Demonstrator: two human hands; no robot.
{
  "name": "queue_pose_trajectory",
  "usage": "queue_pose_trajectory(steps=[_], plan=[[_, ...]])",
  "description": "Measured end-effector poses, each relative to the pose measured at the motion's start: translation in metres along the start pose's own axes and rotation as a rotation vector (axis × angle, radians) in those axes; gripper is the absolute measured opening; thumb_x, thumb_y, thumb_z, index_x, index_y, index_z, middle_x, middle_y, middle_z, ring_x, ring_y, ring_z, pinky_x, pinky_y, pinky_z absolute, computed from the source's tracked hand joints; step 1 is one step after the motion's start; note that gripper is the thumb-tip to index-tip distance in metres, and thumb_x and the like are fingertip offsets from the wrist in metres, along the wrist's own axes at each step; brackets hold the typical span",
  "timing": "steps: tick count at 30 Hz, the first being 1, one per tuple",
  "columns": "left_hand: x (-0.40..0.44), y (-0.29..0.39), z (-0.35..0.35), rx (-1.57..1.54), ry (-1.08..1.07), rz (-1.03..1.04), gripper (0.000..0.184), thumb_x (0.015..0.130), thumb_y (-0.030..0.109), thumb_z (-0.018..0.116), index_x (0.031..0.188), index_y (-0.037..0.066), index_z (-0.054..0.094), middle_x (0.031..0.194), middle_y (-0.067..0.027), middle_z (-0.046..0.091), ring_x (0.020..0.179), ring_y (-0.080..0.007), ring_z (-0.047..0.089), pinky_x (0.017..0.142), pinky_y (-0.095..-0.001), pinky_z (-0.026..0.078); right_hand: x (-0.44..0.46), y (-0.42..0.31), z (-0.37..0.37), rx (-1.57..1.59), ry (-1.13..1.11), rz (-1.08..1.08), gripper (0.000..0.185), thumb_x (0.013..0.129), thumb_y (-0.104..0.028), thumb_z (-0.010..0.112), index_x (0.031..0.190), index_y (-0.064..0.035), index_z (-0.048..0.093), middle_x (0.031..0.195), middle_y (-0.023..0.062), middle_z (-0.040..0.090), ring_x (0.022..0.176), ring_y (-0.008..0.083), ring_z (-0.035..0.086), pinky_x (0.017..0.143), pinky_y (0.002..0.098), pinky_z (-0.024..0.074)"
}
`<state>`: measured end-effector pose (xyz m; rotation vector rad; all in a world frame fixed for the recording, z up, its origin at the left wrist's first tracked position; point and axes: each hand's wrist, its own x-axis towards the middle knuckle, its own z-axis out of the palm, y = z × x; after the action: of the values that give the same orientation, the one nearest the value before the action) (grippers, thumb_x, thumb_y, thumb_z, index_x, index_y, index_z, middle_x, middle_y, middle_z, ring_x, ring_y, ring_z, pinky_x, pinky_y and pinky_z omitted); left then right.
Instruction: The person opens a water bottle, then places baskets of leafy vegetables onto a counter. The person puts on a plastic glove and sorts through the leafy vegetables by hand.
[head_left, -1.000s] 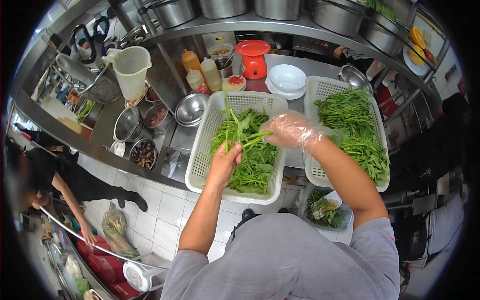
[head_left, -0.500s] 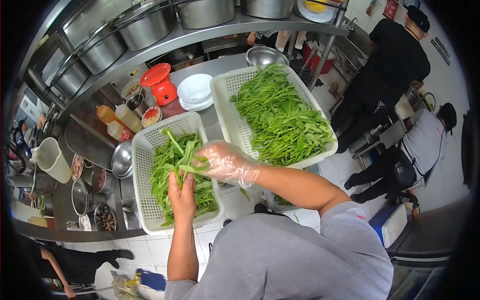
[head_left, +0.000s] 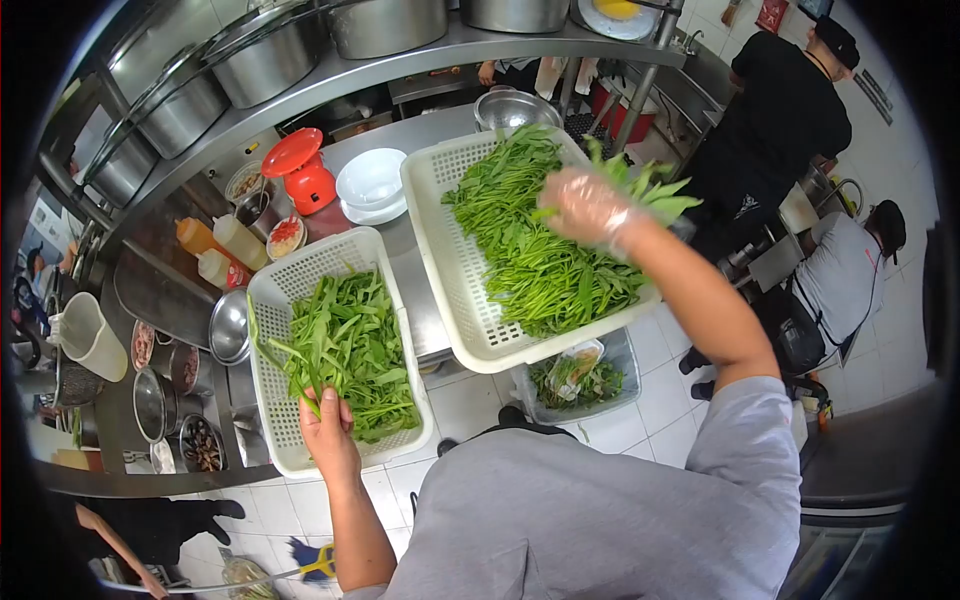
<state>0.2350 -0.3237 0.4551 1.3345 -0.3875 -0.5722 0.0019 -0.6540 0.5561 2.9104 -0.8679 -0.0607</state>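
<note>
My bare left hand [head_left: 330, 435] is closed around a few stems of leafy greens [head_left: 305, 375] at the near side of the smaller white basket [head_left: 265, 425], which holds more loose leaves. In a clear plastic glove, my right hand [head_left: 590, 208] is over the far right of the larger white basket [head_left: 435, 250]. It grips a bunch of leafy greens [head_left: 660, 192] that juts out to the right, slightly blurred. Below it lies a thick pile of long-stemmed greens [head_left: 540, 270].
A grey bin [head_left: 620, 370] with plant scraps stands on the floor below the large basket. White bowls [head_left: 370, 180], a red scale [head_left: 305, 175] and sauce bottles [head_left: 240, 243] are behind the small basket. Pots [head_left: 265, 65] line the shelf. Co-workers [head_left: 780, 120] stand at right.
My right hand has gone from beside my left hand over the small basket to the large basket, carrying greens. My left hand has moved slightly left and down, still holding stems.
</note>
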Motion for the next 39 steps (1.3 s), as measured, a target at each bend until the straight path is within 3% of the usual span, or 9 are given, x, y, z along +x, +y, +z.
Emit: queue_pose_trajectory(steps=[5, 7, 9, 17, 21, 27, 31, 35, 39], plan=[[-0.011, 0.019, 0.023, 0.034, -0.109, -0.002, 0.009, 0.091, 0.018, 0.054, 0.095, 0.011, 0.049, 0.062, 0.0037, 0.045, 0.052, -0.0036, 0.036, 0.045, -0.0174, 0.024, -0.013, 0.005, 0.101, 0.227, 0.188, -0.156, 0.055, 0.084, -0.044, 0.056, 0.127, -0.0115, 0.049, 0.137, 0.0129, 0.04, 0.131, 0.0295, 0.031, 0.109, 0.0425, 0.0245], [-0.022, 0.024, 0.032, 0.025, -0.164, -0.057, 0.008, 0.09, 0.016, 0.056, 0.093, 0.01, 0.052, 0.065, 0.0019, 0.049, 0.055, -0.0039, 0.041, 0.048, -0.0166, 0.029, -0.024, -0.004, 0.063, 0.424, 0.073, 0.067, 0.061, 0.083, -0.048, 0.057, 0.13, -0.0116, 0.046, 0.14, 0.0111, 0.038, 0.134, 0.0278, 0.027, 0.111, 0.0412, 0.0201], [-0.037, 0.022, 0.048, 0.156, -0.402, -0.138, 0.009, 0.089, 0.014, 0.057, 0.094, 0.007, 0.055, 0.072, -0.001, 0.056, 0.063, -0.0059, 0.05, 0.054, -0.0191, 0.039, -0.03, 0.008, 0.042, 1.279, 0.259, 0.133, 0.058, 0.085, -0.049, 0.054, 0.13, -0.0128, 0.046, 0.142, 0.0088, 0.035, 0.134, 0.0266, 0.027, 0.11, 0.0404, 0.0218], [-0.076, -0.026, 0.188, 0.33, -1.314, 0.021, 0.025, 0.085, 0.016, 0.06, 0.104, 0.002, 0.054, 0.09, -0.0171, 0.059, 0.082, -0.0367, 0.059, 0.071, -0.0374, 0.047, -0.081, 0.052, -0.032, 1.19, 0.78, -0.005, 0.057, 0.086, -0.053, 0.047, 0.115, -0.0044, 0.058, 0.114, 0.0089, 0.06, 0.109, 0.0201, 0.053, 0.096, 0.0341, 0.0359], [-0.096, -0.092, 0.229, 0.249, -1.116, 0.513, 0.03, 0.078, 0.015, 0.066, 0.098, -0.004, 0.053, 0.099, -0.0192, 0.057, 0.095, -0.0368, 0.055, 0.079, -0.0428, 0.044, -0.112, 0.067, -0.01, 1.266, 0.656, 0.08, 0.056, 0.088, -0.049, 0.048, 0.115, -0.0009, 0.055, 0.122, 0.0139, 0.054, 0.113, 0.0237, 0.052, 0.096, 0.0371, 0.0378], [-0.052, -0.021, 0.154, 0.399, -1.346, 0.314, 0.036, 0.08, 0.019, 0.064, 0.108, -0.002, 0.057, 0.103, -0.019, 0.059, 0.098, -0.0366, 0.056, 0.086, -0.0396, 0.045, -0.155, 0.026, 0.031, 1.409, 0.498, 0.163, 0.056, 0.083, -0.049, 0.056, 0.105, 0.0021, 0.058, 0.096, 0.0101, 0.06, 0.085, 0.0192, 0.056, 0.081, 0.0312, 0.0427], [0.012, 0.002, 0.062, 0.654, -0.825, 0.306, 0.024, 0.083, 0.014, 0.063, 0.104, 0.002, 0.062, 0.098, -0.0122, 0.064, 0.085, -0.0236, 0.063, 0.074, -0.0332, 0.05, -0.161, -0.019, 0.084, 1.32, 0.537, 0.357, 0.04, 0.085, -0.04, 0.057, 0.097, -0.0023, 0.063, 0.091, 0.0077, 0.06, 0.077, 0.0165, 0.056, 0.073, 0.0293, 0.0438], [0.058, 0.007, -0.025, 1.008, -0.182, 0.436, 0.012, 0.083, 0.006, 0.058, 0.094, 0.001, 0.063, 0.09, -0.0147, 0.063, 0.079, -0.0313, 0.062, 0.07, -0.0352, 0.05, -0.142, -0.057, 0.123, 1.1, 0.587, 0.25, 0.027, 0.085, -0.023, 0.057, 0.09, 0.0024, 0.063, 0.084, 0.0095, 0.062, 0.079, 0.0199, 0.058, 0.078, 0.032, 0.0443], [0.047, -0.005, -0.045, 1.161, -0.192, 0.562, 0.011, 0.077, 0.002, 0.059, 0.087, 0.002, 0.063, 0.083, -0.0108, 0.061, 0.077, -0.0299, 0.059, 0.068, -0.0357, 0.049, -0.124, -0.071, 0.115, 1.026, 0.612, 0.234, 0.021, 0.083, -0.017, 0.057, 0.086, 0.0032, 0.062, 0.082, 0.0107, 0.061, 0.079, 0.0208, 0.057, 0.076, 0.031, 0.0442]])
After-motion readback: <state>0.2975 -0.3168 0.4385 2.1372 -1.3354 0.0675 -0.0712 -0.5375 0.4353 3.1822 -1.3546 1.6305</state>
